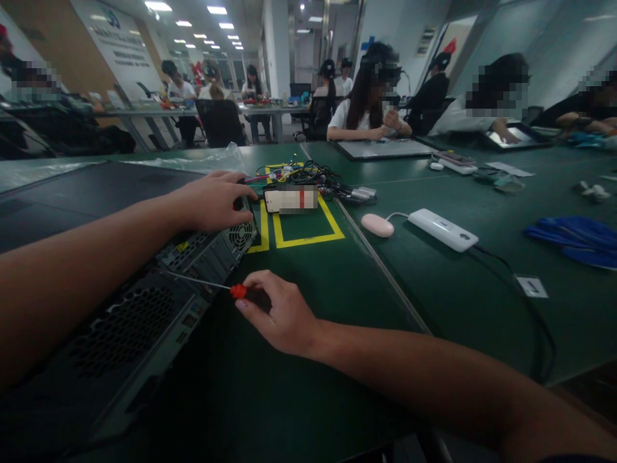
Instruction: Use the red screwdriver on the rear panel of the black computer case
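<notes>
A black desktop computer case lies on its side at the left, with its vented rear panel turned toward me. My left hand grips the far rear corner of the case, its fingers over the edge and the thumb near the round fan grille. In my right hand is a screwdriver, pinched by its red handle between thumb and fingers. Its long thin shaft points left and reaches the rear panel; whether the tip sits in a screw cannot be made out.
Beyond the case, tangled cables and a phone-like device lie by yellow tape squares on the green table. To the right are a pink rounded object, a white power bank and blue cloth. People work opposite.
</notes>
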The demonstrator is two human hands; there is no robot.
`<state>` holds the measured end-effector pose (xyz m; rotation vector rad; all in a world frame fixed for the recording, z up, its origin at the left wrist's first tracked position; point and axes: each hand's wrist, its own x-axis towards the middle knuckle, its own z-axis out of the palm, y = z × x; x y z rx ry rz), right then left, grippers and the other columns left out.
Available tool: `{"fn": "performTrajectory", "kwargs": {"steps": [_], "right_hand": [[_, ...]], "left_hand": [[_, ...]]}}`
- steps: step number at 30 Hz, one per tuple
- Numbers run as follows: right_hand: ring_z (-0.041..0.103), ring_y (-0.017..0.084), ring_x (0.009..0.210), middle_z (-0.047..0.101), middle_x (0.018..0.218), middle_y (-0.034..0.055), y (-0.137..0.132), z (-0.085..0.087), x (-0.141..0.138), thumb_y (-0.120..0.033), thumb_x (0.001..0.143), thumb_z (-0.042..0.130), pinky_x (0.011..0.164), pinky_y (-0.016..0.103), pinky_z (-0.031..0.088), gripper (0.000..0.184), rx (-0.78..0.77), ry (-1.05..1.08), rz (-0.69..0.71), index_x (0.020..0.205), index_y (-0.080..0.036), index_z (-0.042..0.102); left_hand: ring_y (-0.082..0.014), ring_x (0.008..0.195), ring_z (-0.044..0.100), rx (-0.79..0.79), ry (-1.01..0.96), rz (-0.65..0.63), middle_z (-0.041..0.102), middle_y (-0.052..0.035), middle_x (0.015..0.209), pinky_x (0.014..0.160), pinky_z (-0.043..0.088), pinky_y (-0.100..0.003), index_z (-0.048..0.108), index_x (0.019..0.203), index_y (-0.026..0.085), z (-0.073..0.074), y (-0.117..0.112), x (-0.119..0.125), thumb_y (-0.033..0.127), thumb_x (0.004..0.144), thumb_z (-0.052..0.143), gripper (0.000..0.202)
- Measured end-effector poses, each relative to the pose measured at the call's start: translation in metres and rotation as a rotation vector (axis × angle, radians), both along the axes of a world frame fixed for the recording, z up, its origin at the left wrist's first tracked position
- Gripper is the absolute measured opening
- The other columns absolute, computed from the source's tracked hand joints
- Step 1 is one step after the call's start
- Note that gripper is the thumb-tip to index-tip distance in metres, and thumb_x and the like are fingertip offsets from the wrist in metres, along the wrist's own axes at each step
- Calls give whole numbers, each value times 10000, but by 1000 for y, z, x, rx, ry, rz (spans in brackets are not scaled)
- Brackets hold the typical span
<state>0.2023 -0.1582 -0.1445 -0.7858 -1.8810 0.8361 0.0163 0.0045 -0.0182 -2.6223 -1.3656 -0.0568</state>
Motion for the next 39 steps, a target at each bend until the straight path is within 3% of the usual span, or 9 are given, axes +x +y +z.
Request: {"fn": "performTrajectory", "kwargs": {"steps": [13,19,26,32,39], "right_hand": [[686,174,863,725,1048,43,-1,2,1,-376,1041,651,801,329,584,199,14,-14,-21,1156,-220,608],[687,195,914,722,1043,58,0,1,2,-422,1068,610,845,351,570,236,128,-27,-63,1163,-210,650],[677,192,906,714,1030,64,1,2,2,-437,1114,524,833,338,558,281,107,-71,-46,1158,-199,667],[703,203,934,734,1105,63,0,0,1,-391,1015,669,869,370,587,295,87,-11,-33,1238,-216,586],[702,201,960,722,1092,55,2,-1,0,-317,1031,636,882,371,584,177,79,-56,-44,1175,-223,591]], "left_hand": [[-399,1529,464,3,17,-10,552,-136,1620,1288,320,-531,728,1396,233,1,-1,1,556,886,536,633],[-403,1519,470,3,5,-8,561,-118,1611,1282,325,-533,727,1402,256,0,0,0,566,885,543,631],[-409,1517,468,-10,-16,4,564,-98,1613,1282,324,-538,738,1389,273,1,-1,0,561,875,565,614],[-410,1507,480,-3,-17,13,569,-103,1609,1281,327,-539,741,1387,266,-1,0,0,554,874,560,615],[-387,1506,485,8,-6,11,581,-83,1593,1267,354,-525,738,1387,301,-2,2,-1,571,877,557,605]]}}
